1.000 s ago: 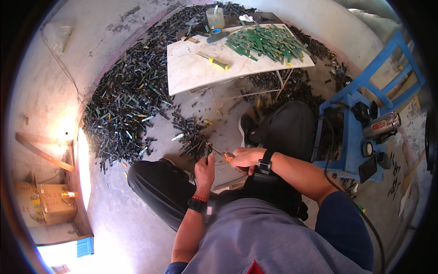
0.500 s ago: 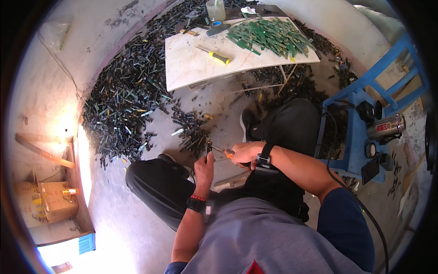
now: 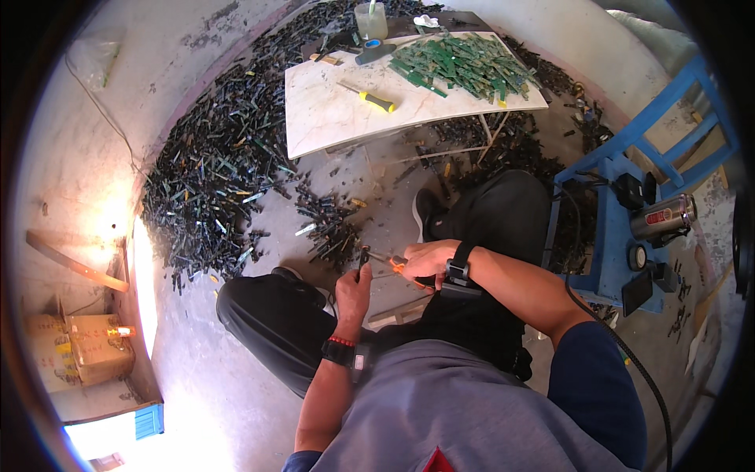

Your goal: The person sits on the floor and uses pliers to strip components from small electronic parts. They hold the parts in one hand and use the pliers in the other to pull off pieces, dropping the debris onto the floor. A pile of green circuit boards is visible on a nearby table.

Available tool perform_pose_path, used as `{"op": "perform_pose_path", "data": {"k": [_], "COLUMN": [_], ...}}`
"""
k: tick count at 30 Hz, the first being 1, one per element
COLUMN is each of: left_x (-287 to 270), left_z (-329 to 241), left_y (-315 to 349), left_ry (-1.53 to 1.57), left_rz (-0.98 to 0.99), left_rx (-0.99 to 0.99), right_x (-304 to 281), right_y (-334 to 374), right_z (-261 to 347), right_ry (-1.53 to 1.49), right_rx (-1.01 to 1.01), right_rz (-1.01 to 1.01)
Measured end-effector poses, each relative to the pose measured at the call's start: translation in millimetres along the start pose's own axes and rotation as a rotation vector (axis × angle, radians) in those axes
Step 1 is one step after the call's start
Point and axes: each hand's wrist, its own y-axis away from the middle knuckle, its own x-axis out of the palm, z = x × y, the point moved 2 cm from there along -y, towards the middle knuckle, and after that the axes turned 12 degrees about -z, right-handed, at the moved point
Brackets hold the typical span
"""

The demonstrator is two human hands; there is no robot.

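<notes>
My left hand point(image 3: 353, 293) is closed round a small dark strip point(image 3: 364, 256) that stands up between thumb and fingers. My right hand point(image 3: 427, 261), also closed, grips an orange-handled tool point(image 3: 398, 266) with a narrow metal end. That metal end points left and reaches the strip's upper part, though I cannot tell whether they touch. My fingers cover much of the tool, so its exact kind does not show. Both hands are above the floor between my knees, close to a small heap of dark strips point(image 3: 330, 224).
Ahead stands a pale-topped table point(image 3: 322, 118) with a yellow-handled screwdriver point(image 3: 377, 101), green circuit-board strips point(image 3: 464, 64) and a cloudy container point(image 3: 371, 21). Dark strips point(image 3: 208, 181) cover the floor at left. A blue chair point(image 3: 609, 228) at right carries a metal flask point(image 3: 663, 216); a black cable point(image 3: 609, 334) hangs nearby.
The strip in my left hand is more upright and its top shows more clearly. My right hand and the orange-handled tool have shifted only slightly.
</notes>
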Motion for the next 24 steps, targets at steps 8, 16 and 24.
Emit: {"op": "perform_pose_path", "data": {"k": [8,16,24], "left_x": [-8.1,-7.2,-8.1], "left_z": [-24.4,-23.2,-23.9], "left_y": [6.9,5.9,5.8], "left_ry": [-0.202,-0.206,-0.147], "left_rz": [-0.033,-0.062,-0.123], "left_rx": [0.137,0.153,0.179], "right_x": [3.2,10.1,38.8], "right_y": [-4.4,-11.8,-29.2], "right_z": [-4.6,-10.6,-32.1], "right_ry": [0.053,-0.113,-0.787], "right_rx": [0.009,0.019,0.156], "right_rz": [0.028,0.016,0.132]}}
